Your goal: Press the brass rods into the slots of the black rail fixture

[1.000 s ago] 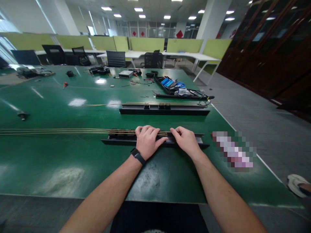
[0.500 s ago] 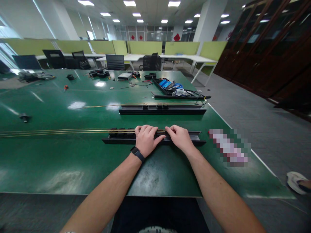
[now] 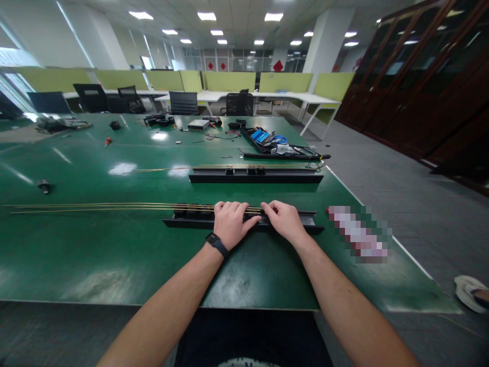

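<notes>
In front of me on the green table lies a long black channel (image 3: 191,223) with dark blocks (image 3: 191,209) seated in it. Thin brass-coloured rods (image 3: 114,204) run along its top and stretch far out to the left. Across the channel's middle lies my left hand (image 3: 231,223), its fingers curled over the rods and its thumb reaching to the right by the near wall. My right hand (image 3: 283,219) pinches at the rods just right of it; the fingertips partly hide what they grip.
Behind lies a second black channel (image 3: 255,178) with similar rods. Farther back are a black tray (image 3: 250,136) with blue and grey items, and a white box (image 3: 198,124). A small dark part (image 3: 44,186) sits left; a blurred-out item (image 3: 357,234) lies right, near the table edge.
The view has tilted up slightly, so everything sits a little lower. Both hands keep nearly the same place and grip on the rods.
</notes>
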A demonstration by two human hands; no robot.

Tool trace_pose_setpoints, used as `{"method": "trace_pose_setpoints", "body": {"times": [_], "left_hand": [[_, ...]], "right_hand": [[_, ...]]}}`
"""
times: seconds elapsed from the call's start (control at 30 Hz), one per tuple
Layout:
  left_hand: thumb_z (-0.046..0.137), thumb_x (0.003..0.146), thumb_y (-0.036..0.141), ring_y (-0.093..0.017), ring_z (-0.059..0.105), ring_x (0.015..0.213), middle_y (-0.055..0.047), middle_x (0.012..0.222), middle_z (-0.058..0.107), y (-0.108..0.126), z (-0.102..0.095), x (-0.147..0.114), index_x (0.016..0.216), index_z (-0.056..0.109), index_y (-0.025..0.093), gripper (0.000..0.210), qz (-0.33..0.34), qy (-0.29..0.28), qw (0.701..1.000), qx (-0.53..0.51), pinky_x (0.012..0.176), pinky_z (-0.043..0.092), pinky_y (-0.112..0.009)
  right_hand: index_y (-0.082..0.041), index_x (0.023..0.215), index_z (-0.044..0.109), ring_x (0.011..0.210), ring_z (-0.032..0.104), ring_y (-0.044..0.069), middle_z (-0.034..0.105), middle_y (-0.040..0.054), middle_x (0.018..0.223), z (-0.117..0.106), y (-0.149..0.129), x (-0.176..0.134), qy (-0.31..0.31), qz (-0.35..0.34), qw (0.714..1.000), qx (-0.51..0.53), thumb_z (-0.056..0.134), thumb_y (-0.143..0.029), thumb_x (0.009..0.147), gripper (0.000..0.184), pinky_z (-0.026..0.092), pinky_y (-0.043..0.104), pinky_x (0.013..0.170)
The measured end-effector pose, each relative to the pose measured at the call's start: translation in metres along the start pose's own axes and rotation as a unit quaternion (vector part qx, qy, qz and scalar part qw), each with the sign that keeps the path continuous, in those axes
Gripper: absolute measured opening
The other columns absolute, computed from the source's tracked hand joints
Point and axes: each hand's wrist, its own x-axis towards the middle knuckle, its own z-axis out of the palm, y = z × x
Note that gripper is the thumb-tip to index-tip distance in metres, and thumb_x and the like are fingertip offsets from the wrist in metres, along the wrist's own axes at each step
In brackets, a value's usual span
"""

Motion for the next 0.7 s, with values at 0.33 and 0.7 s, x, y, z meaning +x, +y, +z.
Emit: {"method": "trace_pose_setpoints", "body": {"times": [0.33,0.7], "left_hand": [[0.059,0.093,0.067,-0.027,0.067,0.095,-0.009,0.101,0.077,0.006,-0.009,-0.006,0.108,0.072,0.022,0.048,-0.001,-0.019,1.000,0.012,0.091,0.035,-0.046],[0.058,0.094,0.066,-0.027,0.066,0.093,-0.008,0.097,0.077,0.014,-0.013,-0.009,0.105,0.072,0.023,0.046,-0.006,-0.020,1.000,0.010,0.090,0.034,-0.047]], "right_hand": [[-0.025,0.074,0.068,0.070,0.062,0.016,0.071,-0.0002,0.074,-0.005,0.001,-0.012,0.000,-0.026,1.000,-0.007,0.049,-0.060,0.099,0.047,0.038,0.029,0.068],[-0.024,0.072,0.066,0.068,0.060,0.016,0.069,-0.0009,0.071,-0.013,-0.003,-0.017,-0.031,-0.023,0.999,0.028,0.050,-0.057,0.099,0.046,0.038,0.028,0.068]]}}
